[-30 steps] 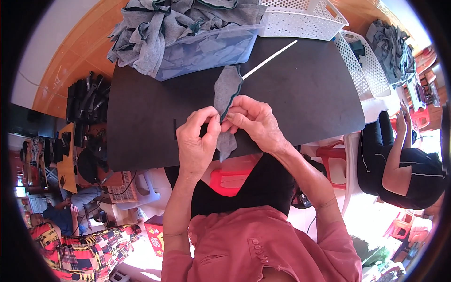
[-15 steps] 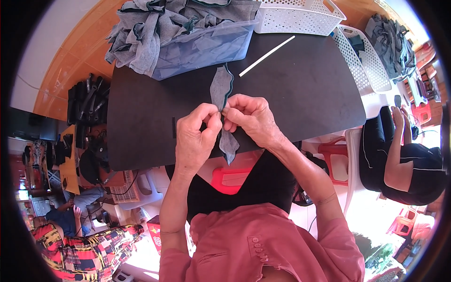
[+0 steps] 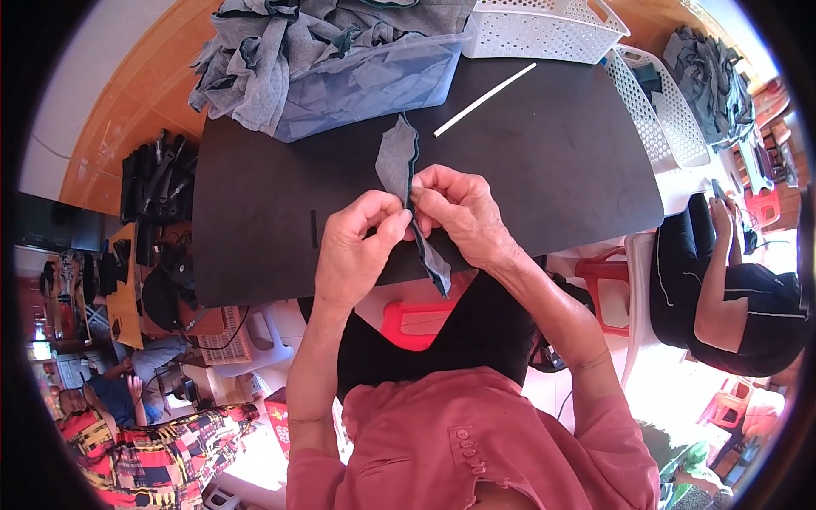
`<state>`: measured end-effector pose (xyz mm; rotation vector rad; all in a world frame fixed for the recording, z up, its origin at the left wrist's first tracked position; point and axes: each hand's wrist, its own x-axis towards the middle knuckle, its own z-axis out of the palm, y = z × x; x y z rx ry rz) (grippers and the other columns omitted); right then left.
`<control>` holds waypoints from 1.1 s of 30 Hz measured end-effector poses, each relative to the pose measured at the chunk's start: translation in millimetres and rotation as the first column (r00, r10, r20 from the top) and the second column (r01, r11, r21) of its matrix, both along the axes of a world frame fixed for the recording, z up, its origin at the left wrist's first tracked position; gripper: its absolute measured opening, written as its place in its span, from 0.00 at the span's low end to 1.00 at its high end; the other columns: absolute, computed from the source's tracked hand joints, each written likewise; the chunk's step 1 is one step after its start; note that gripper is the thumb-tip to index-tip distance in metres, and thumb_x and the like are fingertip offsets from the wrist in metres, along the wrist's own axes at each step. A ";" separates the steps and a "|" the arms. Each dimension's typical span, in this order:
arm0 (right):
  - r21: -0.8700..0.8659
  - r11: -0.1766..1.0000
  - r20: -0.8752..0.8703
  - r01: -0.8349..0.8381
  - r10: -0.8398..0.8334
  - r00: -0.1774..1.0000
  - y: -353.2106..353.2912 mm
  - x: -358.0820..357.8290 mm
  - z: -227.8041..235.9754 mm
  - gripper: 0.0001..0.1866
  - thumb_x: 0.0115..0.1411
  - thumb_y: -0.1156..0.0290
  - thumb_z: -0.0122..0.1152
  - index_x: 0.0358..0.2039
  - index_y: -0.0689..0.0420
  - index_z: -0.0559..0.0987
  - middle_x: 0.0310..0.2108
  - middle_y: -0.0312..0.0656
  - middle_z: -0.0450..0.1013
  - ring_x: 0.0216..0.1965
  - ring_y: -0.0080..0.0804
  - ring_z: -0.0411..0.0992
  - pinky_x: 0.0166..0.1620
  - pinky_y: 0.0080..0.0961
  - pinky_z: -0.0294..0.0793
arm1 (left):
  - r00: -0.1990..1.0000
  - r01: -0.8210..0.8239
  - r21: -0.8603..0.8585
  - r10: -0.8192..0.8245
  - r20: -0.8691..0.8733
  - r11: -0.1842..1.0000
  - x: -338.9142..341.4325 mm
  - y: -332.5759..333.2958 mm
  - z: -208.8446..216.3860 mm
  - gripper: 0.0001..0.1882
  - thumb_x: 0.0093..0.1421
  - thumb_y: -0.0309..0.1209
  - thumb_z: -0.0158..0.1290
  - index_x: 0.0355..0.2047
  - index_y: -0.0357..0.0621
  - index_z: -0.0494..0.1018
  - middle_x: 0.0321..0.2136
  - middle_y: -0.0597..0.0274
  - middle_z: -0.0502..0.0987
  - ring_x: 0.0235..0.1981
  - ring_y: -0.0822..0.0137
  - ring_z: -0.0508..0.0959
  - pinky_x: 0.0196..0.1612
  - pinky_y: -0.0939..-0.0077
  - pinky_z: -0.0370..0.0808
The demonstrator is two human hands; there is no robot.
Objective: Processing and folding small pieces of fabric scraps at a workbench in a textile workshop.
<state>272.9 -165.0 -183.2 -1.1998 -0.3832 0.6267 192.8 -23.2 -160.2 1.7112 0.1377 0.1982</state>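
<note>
Between my hands hangs a narrow grey fabric piece (image 3: pixel 396 159) with a dark green edge along one side. My left hand (image 3: pixel 361 242) pinches its middle between thumb and finger. Close against it, my right hand (image 3: pixel 459 208) pinches the green edge slightly higher up. The upper part of the piece extends away from me over the dark table (image 3: pixel 263 204); its lower end dangles past my fingers near the table's front edge. My fingertips hide the middle of the fabric.
A translucent blue bin (image 3: pixel 365 89) heaped with grey cloth pieces (image 3: pixel 255 64) stands at the far left. White perforated baskets (image 3: pixel 544 36) are at the back right. A thin white stick (image 3: pixel 484 100) lies on the table. Another person (image 3: pixel 739 289) sits at the right.
The fabric has turned a little, its lower end swinging right and its upper end left. My right fingers have shifted slightly up along the green edge.
</note>
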 end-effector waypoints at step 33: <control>-0.032 0.999 0.185 -0.002 0.008 0.983 6.8 -4.5 0.7 0.10 0.55 0.84 0.54 0.38 0.62 0.69 0.30 0.32 0.70 0.32 0.15 0.70 0.36 0.13 0.72 | 0.978 -0.166 0.324 0.115 0.171 0.931 -4.5 -2.4 -0.5 0.01 0.55 0.19 0.49 0.28 0.36 0.69 0.18 0.65 0.70 0.21 0.79 0.69 0.26 0.82 0.68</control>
